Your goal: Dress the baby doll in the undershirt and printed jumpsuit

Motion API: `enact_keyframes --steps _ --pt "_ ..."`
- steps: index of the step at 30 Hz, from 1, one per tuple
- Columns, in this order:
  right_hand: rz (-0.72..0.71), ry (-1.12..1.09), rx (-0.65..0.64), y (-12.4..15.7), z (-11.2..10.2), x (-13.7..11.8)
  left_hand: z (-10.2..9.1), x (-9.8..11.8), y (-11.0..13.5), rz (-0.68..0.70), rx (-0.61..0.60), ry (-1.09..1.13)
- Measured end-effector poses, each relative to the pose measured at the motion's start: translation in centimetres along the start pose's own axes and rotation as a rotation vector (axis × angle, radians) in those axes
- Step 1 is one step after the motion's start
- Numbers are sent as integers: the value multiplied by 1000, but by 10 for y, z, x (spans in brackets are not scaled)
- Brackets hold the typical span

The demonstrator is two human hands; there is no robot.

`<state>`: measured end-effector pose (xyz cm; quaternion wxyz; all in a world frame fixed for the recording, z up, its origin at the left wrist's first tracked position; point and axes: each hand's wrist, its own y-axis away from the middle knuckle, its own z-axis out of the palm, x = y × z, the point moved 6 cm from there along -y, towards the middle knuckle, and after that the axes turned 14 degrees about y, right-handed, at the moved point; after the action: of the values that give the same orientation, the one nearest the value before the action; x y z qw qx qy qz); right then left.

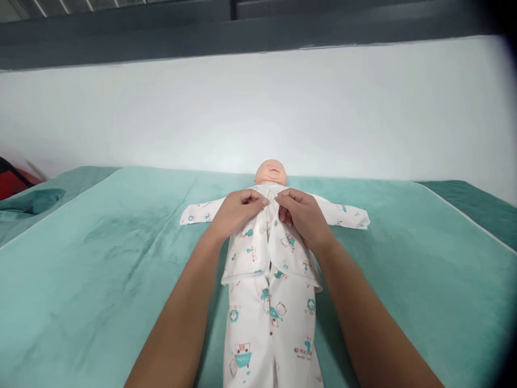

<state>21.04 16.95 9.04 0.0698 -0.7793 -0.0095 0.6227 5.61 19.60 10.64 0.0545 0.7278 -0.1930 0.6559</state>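
A baby doll lies on its back, head toward the wall, dressed in a white printed jacket and matching printed trousers. The jacket's sleeves spread out to both sides. At the upper chest my left hand pinches the left front edge of the jacket near the collar. Opposite it, my right hand pinches the right front edge, a small gap away. Below my hands the two front panels hang apart, with small snap buttons along the edges. The fingertips hide the topmost fastening.
A green bedspread with pale piping lies under the doll. Behind it stands a white wall with a dark grey band above. At the far left edge sits a red and black item, partly cut off.
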Motion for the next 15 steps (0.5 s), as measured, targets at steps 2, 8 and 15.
enact_keyframes --steps 2,8,15 --pt "9 36 -5 -1 1 1 -2 2 1 -41 -71 -7" --pt "-10 -11 -58 -3 0 3 2 -2 -2 -36 -13 210" --pt "-11 -65 -142 -4 -2 5 12 -3 -3 -38 39 234"
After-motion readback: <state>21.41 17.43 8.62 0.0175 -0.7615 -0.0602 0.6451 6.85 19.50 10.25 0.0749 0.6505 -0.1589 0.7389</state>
